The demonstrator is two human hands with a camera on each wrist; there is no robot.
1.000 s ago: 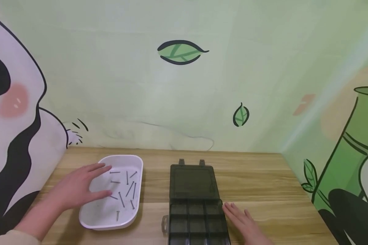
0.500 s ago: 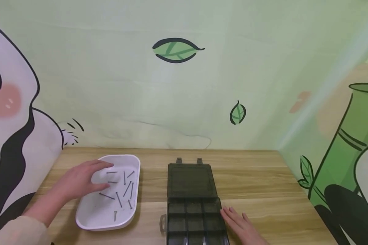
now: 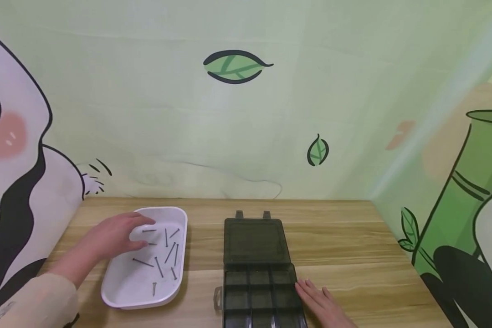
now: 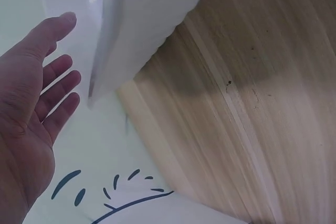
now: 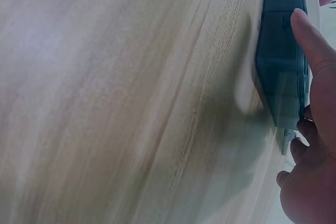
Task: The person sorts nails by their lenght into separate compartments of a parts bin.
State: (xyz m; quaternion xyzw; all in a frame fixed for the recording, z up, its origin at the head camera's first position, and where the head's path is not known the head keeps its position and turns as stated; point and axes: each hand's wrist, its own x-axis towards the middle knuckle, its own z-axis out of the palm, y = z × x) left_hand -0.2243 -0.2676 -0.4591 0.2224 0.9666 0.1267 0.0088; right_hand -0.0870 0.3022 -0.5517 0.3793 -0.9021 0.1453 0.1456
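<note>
A white tray (image 3: 119, 291) on the left holds several loose grey screws (image 3: 159, 267) of differing lengths. Over its far left part hovers my left hand (image 3: 115, 237), thumb and fingers spread apart, nothing between them; the left wrist view shows this hand (image 4: 31, 87) beside the tray wall (image 4: 142, 24). To the right lies a dark see-through compartment box (image 3: 261, 300), its lid (image 3: 256, 241) folded back flat. My right hand (image 3: 321, 303) rests along the box's right side, fingertips at its edge. In the right wrist view, the thumb lies against the box (image 5: 278, 66).
Both containers stand on a wood-grain table (image 3: 352, 246). A latch (image 3: 217, 298) sticks out at the box's left side. Behind the table rises a pale green wall (image 3: 246, 127) printed with leaves, a panda and bamboo.
My left hand has shifted slightly away and to the right over the tray, its thumb off the screw it partly covered. The right hand stays by the box. The head view has turned slightly.
</note>
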